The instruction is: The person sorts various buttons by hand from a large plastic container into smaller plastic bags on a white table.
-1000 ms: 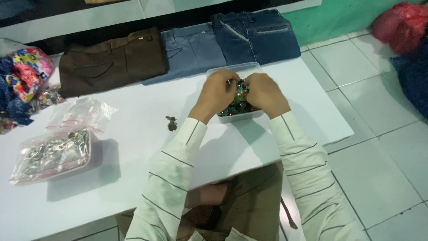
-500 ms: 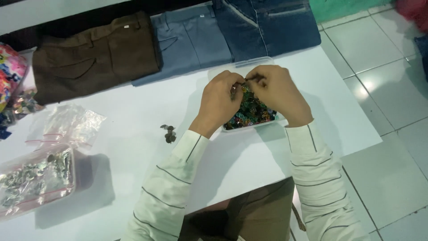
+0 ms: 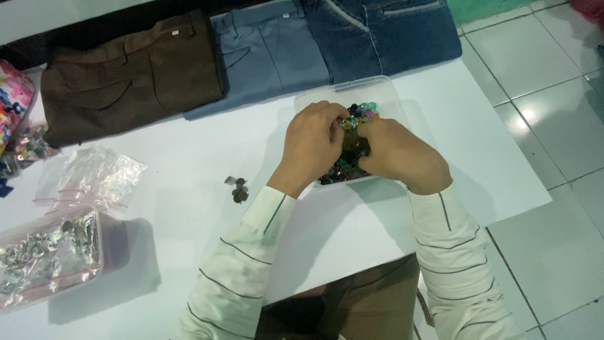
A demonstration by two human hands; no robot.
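Hands, left hand (image 3: 313,143) and right hand (image 3: 399,154), dig among colourful buttons (image 3: 345,169) filling clear tub (image 3: 333,96).

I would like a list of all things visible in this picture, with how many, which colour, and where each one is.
table: one, white, centre
clear tray: one, on table under the hands, holding multicoloured small pieces
dark small pieces: a few, loose on table left of tray
plastic box: one, clear, silvery pieces inside, lower left
empty bags: clear, above that box
trousers: three, brown, grey-blue, dark blue, far edge
left hand: in tray
right hand: in tray
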